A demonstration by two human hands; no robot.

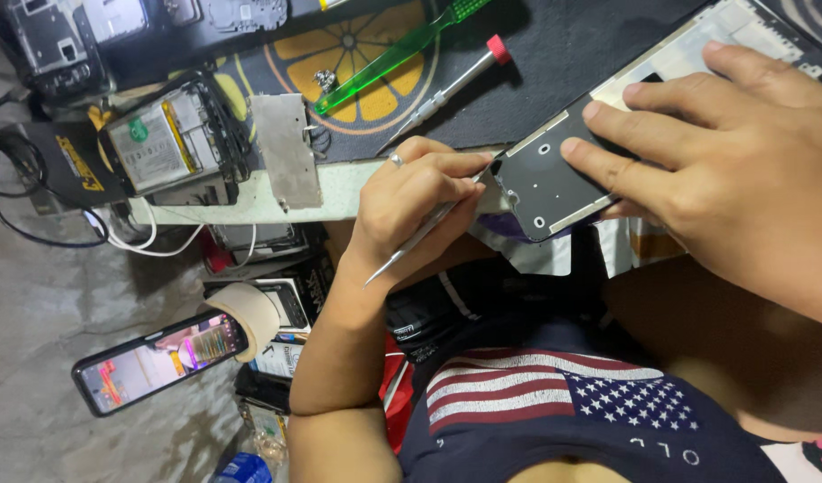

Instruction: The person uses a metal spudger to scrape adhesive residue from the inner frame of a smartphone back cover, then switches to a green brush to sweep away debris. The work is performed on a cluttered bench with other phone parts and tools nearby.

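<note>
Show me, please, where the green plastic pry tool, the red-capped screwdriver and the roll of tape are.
green plastic pry tool (pixel 389 55): head view, middle of its blade.
red-capped screwdriver (pixel 453 82): head view, metal shaft.
roll of tape (pixel 250 315): head view, outer band.

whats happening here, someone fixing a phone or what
A person is working on an opened phone frame at the edge of a work mat. The right hand presses the frame flat with its fingers, while the left hand holds thin metal tweezers at the frame's corner. Nearby lie a red-capped screwdriver, a green plastic pry tool and another opened phone showing its battery. A lit phone sits lower down.
</note>
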